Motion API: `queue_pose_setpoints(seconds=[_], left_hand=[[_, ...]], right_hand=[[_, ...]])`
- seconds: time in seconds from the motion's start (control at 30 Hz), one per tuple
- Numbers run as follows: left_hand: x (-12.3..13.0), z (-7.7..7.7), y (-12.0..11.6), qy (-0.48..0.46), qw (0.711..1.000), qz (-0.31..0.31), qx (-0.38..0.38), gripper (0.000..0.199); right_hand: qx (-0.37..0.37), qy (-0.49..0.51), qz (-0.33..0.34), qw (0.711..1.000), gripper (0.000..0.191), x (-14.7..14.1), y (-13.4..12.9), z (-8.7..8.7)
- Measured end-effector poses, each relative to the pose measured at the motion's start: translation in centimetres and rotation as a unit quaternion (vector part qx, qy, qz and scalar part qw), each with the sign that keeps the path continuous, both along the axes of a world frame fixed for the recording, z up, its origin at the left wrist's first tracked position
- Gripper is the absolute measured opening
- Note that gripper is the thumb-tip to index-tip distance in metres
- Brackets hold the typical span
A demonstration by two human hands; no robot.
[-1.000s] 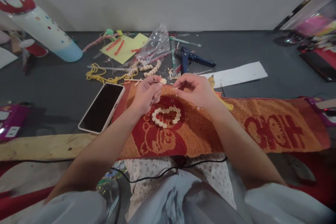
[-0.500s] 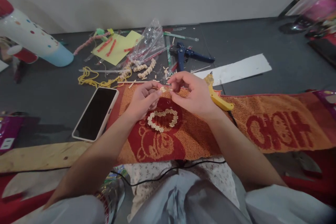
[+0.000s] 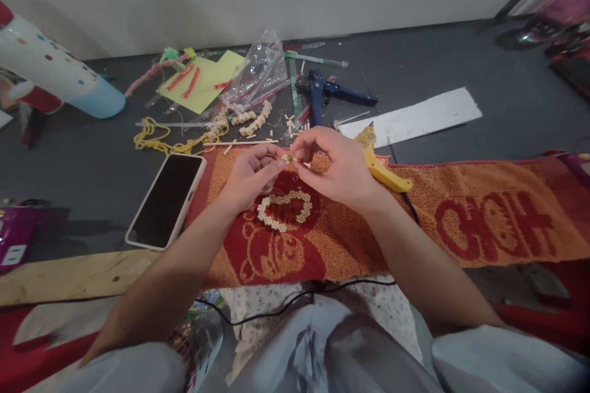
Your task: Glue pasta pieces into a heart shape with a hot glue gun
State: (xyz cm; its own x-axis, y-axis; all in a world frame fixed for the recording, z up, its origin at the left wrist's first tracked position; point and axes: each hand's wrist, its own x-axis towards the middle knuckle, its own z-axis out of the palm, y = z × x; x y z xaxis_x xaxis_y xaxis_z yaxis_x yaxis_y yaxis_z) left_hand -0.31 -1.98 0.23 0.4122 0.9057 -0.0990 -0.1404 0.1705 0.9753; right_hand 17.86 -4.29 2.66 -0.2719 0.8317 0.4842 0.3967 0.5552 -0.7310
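Note:
Over the towel's upper edge, my left hand point(image 3: 255, 175) pinches a small cluster of pale stick pieces point(image 3: 289, 159) between thumb and forefinger. My right hand point(image 3: 332, 163) is closed in a pinch at the cluster's right side, on what looks like one tiny pale stick piece. The fingertips partly cover both, so the exact contact is hard to see. Just below the hands, a curved chain of pale stick pieces point(image 3: 276, 199) lies on the orange and red towel point(image 3: 359, 245), forming an open heart-like outline.
A yellow glue gun point(image 3: 389, 178) lies right of my right hand, near a white strip point(image 3: 424, 116). Blue cutters point(image 3: 318, 95), plastic wrap point(image 3: 265, 70), yellow paper point(image 3: 203, 80) and stick-piece strips point(image 3: 258, 120) lie behind. A phone point(image 3: 166, 196), yellow yarn point(image 3: 147, 135) and bottle point(image 3: 69, 70) are left.
My right fingertips have moved slightly left, bringing the tiny piece up against the cluster in my left hand. The camera view has shifted a little; the chain on the towel stays put.

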Motion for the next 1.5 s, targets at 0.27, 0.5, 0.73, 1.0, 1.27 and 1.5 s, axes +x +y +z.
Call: queue_pose_setpoints(seconds=[0.27, 0.5, 0.73, 1.0, 1.27, 1.5], left_hand=[[-0.2, -0.2, 0.2, 0.017, 1.0, -0.012, 0.008, 0.029], [-0.1, -0.3, 0.3, 0.015, 1.0, -0.004, 0.014, 0.03], [-0.1, -0.4, 0.4, 0.022, 1.0, -0.002, 0.013, 0.031], [-0.1, -0.4, 0.3, 0.011, 1.0, -0.003, 0.017, 0.03], [-0.2, -0.5, 0.3, 0.006, 1.0, 0.0, 0.02, 0.028], [-0.1, -0.6, 0.3, 0.022, 1.0, 0.007, 0.02, 0.03]], right_hand=[[0.064, 0.007, 0.01, 0.998, 0.017, 0.1, 0.2, -0.6], [0.089, -0.019, -0.007, 0.996, 0.004, 0.4, 0.5, -0.2], [0.089, -0.022, -0.011, 0.996, 0.009, 0.4, 0.7, -0.7], [0.094, -0.018, -0.011, 0.995, 0.011, 0.3, 0.8, -1.1], [0.087, -0.013, -0.004, 0.996, 0.01, 0.4, 0.9, -1.2], [0.097, -0.033, -0.01, 0.995, 0.013, 0.3, 0.9, -1.3]])
